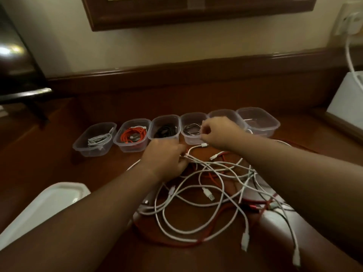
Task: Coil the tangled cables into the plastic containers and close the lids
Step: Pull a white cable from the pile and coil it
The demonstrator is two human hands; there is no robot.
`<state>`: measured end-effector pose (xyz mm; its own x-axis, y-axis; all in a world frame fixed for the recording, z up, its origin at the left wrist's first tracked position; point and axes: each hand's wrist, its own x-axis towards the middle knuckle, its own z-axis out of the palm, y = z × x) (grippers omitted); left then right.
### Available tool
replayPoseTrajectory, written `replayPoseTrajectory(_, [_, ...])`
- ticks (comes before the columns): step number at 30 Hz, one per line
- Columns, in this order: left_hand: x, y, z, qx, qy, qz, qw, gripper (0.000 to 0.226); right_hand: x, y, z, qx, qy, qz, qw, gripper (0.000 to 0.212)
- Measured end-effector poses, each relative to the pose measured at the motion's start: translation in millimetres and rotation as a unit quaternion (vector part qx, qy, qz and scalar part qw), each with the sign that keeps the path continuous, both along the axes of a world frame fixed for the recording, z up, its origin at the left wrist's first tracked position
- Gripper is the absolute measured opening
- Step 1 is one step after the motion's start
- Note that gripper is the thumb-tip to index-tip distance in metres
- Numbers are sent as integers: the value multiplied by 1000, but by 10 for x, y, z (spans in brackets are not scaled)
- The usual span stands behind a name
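Six clear plastic containers, rounded-rectangle tubs with thin rims, sit lidless in a row across a dark glossy wooden tabletop (117, 107). From the left: first container (94, 141) holds a coiled white cable, second container (132, 135) an orange coil, third container (164, 127) a black coil, fourth container (191, 127) a grey or silver coil. Fifth container (225, 115) is mostly hidden behind the right hand; contents cannot be told. Sixth container (259, 121) has a thin pale strand in it.

Nearer the camera lies the cable tangle (206, 193): smooth white cords looped over red ones, several white plug ends loose, reaching the near-right table edge.

Left hand (167, 160) is knuckles up, fingers curled down around white strands at the tangle's far edge. Right hand (218, 132) is raised in front of the fourth and fifth containers, fingertips pinching a white cable just above its connector (204, 145). That cord runs between the two hands.

A white plastic lid (45, 205) lies lower left, partly under the left forearm. White box (347, 99) at right edge, dark stand (23, 91) far left. Bare wood shows behind the container row up to the raised back ledge.
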<state>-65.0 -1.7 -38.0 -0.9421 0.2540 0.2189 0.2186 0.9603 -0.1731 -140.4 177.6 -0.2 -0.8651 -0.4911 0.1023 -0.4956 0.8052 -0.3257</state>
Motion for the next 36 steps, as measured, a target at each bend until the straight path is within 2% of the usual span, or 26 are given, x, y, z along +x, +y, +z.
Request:
replayPoseTrajectory(4, [512,92,-49,32,7,6,999,37,738,283,-125,23,-73,12,997,6])
replayPoseTrajectory(6, [721,124,-56,50,-11,20,998,36,1015,416,-191,59,-71,-5,996,13])
replayPoseTrajectory(10, [1128,247,-91,63,-45,36,996,32,1471,649,-336,136,-81,-59,986,38])
replayPoseTrajectory(13, [1330,362,-78,61,-51,43,996,34,1647,719,-407,123,-64,-56,989,33])
replayPoseTrajectory(17, [1480,465,-92,127,-67,49,988,38,1788,781,-357,29,-39,-79,996,13])
replayPoseTrajectory(19, [1489,478,-105,185,-47,45,981,50,1863,812,-235,-79,-46,-83,992,5])
replayPoseTrajectory(21, [1459,487,-96,242,-22,40,969,63,1954,828,-58,-210,-70,-67,973,2])
replayPoseTrajectory(23, [1426,512,-64,293,2,38,955,62,2034,839,132,-314,-101,-45,943,3])
replayPoseTrajectory(26, [1376,555,22,355,46,36,933,30,2085,846,362,-446,-168,-35,878,8])
replayPoseTrajectory(28, [1351,561,87,365,58,46,928,8,2092,859,487,-564,-231,-30,792,12])
replayPoseTrajectory(31, [1367,533,129,405,42,42,912,14,2082,938,615,-721,-335,25,606,26])
replayPoseTrajectory(32, [1394,525,134,417,32,39,908,17,2083,973,648,-743,-358,45,564,33])
replayPoseTrajectory(34, [1466,520,152,444,11,40,895,26,2093,1015,694,-761,-380,59,523,39])
replayPoseTrajectory(35, [1508,531,181,474,-3,44,880,29,2100,1013,713,-763,-382,53,519,37])
replayPoseTrajectory(36, [1544,552,224,516,-18,49,855,31,2112,1001,726,-757,-377,43,531,33])
